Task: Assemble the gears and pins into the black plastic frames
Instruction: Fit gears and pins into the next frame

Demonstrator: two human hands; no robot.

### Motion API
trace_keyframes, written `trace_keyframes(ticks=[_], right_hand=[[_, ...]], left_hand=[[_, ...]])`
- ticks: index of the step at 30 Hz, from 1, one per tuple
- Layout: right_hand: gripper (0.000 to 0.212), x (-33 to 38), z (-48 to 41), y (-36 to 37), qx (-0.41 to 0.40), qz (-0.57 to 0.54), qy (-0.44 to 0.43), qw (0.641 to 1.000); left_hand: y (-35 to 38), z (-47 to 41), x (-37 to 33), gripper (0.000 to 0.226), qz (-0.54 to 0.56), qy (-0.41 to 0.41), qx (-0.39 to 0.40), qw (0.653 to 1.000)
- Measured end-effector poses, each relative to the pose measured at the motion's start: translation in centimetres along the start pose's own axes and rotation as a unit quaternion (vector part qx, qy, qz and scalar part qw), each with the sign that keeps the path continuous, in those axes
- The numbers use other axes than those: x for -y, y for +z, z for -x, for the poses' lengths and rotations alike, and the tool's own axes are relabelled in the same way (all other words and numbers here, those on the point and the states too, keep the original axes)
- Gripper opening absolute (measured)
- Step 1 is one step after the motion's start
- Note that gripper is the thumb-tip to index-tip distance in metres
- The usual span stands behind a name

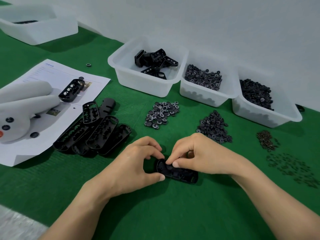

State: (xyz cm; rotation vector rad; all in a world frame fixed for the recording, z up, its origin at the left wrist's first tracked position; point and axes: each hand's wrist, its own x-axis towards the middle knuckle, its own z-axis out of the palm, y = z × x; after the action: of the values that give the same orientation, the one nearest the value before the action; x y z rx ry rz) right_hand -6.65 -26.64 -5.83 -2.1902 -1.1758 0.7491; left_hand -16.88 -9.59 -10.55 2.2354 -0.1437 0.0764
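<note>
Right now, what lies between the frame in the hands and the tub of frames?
In the head view, a loose pile of white-marked gears lies on the green mat between them.

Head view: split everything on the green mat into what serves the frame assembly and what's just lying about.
For the job: held frame, left hand, right hand, frame stack, marked gears, black gears, pins, parts bins.
Lying about: plush toy, far tub, loose ring.
</note>
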Motion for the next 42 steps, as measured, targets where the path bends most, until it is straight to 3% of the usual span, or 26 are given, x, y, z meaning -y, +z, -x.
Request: trace_keyframes(ticks=[8,11,14,17,20,25,31,35,42], right_hand=[[0.015,0.1,-0.8,0.6,-0.052,-0.005,0.017,0.999],[0.007,-0.3,-2.8,0.5,-0.145,0.069,0.036,0.986],[0.032,-0.1,-5.5,1.5,-0.198,0.135,0.056,0.969],[0.051,0.1,-7.5,1.5,-0.159,0.196,0.030,0.967],[0.038,-0.1,-7.2,1.3,-0.134,0.215,0.010,0.967],[0.028,-0.8,-3.3,2.0,-0.169,0.156,-0.012,0.973],[0.024,-1.6,-0.4,2.2,-0.305,0.011,0.031,0.952],[0.008,-1.8,-1.1,2.3,-0.267,0.086,0.063,0.958],[0.006,-1.4,-3.1,2.4,-0.254,0.125,0.072,0.956]], left_hand=[[-0.1,-0.1,0.0,0.030,-0.004,0.005,0.002,1.000],[-0.1,0.0,-0.2,0.031,-0.007,0.008,0.008,1.000],[0.0,0.1,-0.2,0.032,-0.012,0.014,0.017,1.000],[0.0,0.2,-0.3,0.033,-0.020,0.017,0.019,0.999],[0.0,0.2,-0.2,0.033,-0.017,0.018,0.015,1.000],[0.2,0.2,0.0,0.035,-0.017,0.028,0.011,0.999],[0.2,0.2,-0.1,0.033,-0.019,0.032,0.004,0.999],[0.4,0.3,0.0,0.033,-0.054,0.041,-0.010,0.998],[0.4,0.4,-0.1,0.034,-0.070,0.036,-0.014,0.997]])
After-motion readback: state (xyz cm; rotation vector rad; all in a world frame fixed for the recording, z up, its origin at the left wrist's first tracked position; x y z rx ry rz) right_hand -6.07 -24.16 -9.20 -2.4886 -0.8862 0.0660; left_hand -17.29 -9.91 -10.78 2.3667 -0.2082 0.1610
